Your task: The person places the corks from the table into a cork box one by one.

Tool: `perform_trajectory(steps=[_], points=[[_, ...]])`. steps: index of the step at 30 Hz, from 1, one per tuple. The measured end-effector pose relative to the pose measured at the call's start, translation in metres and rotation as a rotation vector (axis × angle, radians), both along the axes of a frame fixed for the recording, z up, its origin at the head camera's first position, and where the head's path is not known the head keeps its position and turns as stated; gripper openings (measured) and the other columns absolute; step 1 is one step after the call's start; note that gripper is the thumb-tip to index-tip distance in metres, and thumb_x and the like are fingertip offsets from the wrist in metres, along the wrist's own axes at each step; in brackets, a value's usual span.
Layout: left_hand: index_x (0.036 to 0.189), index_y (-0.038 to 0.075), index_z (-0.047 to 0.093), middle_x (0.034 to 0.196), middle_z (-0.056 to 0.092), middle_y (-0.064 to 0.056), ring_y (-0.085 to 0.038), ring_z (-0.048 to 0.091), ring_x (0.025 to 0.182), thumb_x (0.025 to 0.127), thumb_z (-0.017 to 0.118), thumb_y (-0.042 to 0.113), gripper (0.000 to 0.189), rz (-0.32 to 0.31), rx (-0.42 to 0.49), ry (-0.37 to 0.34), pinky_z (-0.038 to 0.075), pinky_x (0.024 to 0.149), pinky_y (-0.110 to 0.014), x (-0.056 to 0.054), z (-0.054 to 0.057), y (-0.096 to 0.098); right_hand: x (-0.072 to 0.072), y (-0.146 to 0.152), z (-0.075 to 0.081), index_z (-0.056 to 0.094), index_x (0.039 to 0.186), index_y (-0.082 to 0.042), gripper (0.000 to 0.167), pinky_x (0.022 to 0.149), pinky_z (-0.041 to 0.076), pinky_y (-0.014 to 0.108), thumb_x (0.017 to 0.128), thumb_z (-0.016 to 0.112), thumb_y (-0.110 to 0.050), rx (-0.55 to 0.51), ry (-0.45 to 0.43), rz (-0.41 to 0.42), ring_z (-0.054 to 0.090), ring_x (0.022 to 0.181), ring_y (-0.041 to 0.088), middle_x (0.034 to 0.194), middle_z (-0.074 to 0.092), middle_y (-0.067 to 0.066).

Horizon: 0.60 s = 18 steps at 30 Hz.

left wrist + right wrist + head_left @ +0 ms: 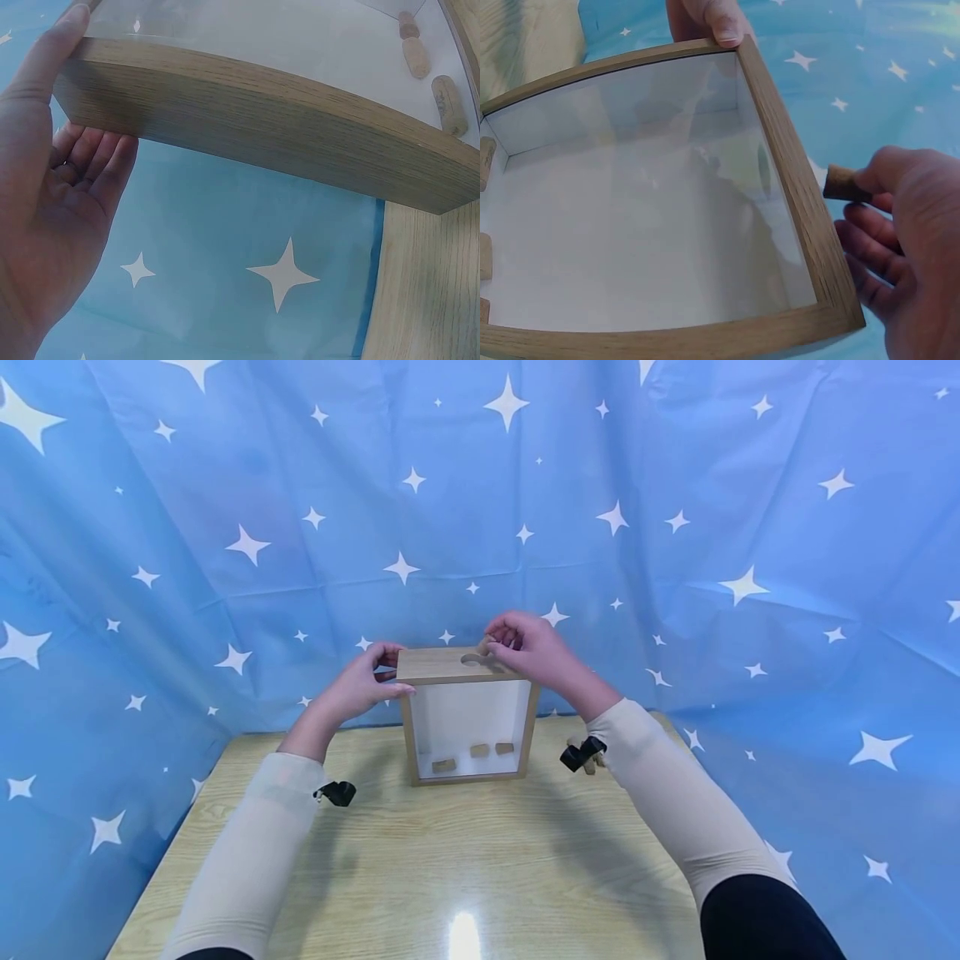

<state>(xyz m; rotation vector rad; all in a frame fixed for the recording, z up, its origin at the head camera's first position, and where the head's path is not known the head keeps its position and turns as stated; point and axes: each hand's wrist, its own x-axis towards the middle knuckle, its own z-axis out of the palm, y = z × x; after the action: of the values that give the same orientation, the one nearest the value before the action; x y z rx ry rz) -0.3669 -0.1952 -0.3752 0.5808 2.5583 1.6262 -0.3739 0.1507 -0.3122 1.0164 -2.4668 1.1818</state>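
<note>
A wooden shadow box (468,727) with a clear front and white inside stands upright on the table. My left hand (360,683) grips its upper left corner, thumb at the front and fingers behind, as the left wrist view (64,187) also shows. Just above the round hole (472,659) in the box's top, my right hand (536,647) pinches a cork (844,184) between thumb and fingers. Three corks lie at the bottom of the box, one at the left (444,765) and two further right.
Several loose corks (590,765) lie on the table to the right of the box, partly hidden by the right wrist's black strap (582,753). A blue curtain with white stars (480,527) hangs behind the pale wooden table (450,852).
</note>
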Motion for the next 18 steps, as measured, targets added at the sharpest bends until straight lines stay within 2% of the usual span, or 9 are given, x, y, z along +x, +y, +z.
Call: perform_trajectory(steps=[18], points=[[0.154, 0.010, 0.049, 0.146, 0.055, -0.015, -0.037, 0.058, 0.138, 0.096, 0.091, 0.022, 0.073, -0.015, 0.022, 0.006, 0.061, 0.097, -0.047, -0.002, -0.001, -0.001, -0.009, -0.017, -0.002, 0.077, 0.123, -0.002, 0.019, 0.084, 0.060, 0.035, 0.106, 0.075, -0.009, 0.098, 0.023, 0.050, 0.068, 0.095, 0.021, 0.107, 0.072, 0.006]])
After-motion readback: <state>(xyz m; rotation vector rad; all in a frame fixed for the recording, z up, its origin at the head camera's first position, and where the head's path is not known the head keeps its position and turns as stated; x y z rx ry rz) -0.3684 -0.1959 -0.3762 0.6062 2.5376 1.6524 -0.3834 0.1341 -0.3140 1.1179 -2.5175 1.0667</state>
